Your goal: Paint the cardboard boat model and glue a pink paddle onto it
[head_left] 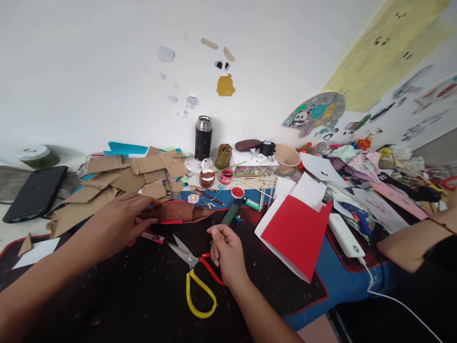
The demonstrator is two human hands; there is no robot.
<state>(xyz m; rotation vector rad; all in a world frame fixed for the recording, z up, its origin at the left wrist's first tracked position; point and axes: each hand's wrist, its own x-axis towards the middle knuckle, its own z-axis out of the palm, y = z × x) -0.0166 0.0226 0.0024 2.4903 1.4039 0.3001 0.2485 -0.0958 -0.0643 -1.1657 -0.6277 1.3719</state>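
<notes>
My left hand (123,215) is over the left end of a long brown-painted piece with red edging (176,212), its index finger at the far edge and thumb at the near edge. Under the palm side, a small red-and-white packet (153,237) shows in part. My right hand (225,247) is raised over the black mat (143,295), thumb and fingers pinched together; anything between them is too small to make out. Scissors (192,259) with one yellow and one red handle lie spread between my hands, beside the right wrist.
Torn cardboard pieces (128,178) pile up behind my left hand, near a black phone (35,193). Paint pots (207,178), a black flask (203,138) and a green glue tube (231,212) stand or lie ahead. Red card (296,233) and a white power bank (345,236) lie right, near another person's arm (414,240).
</notes>
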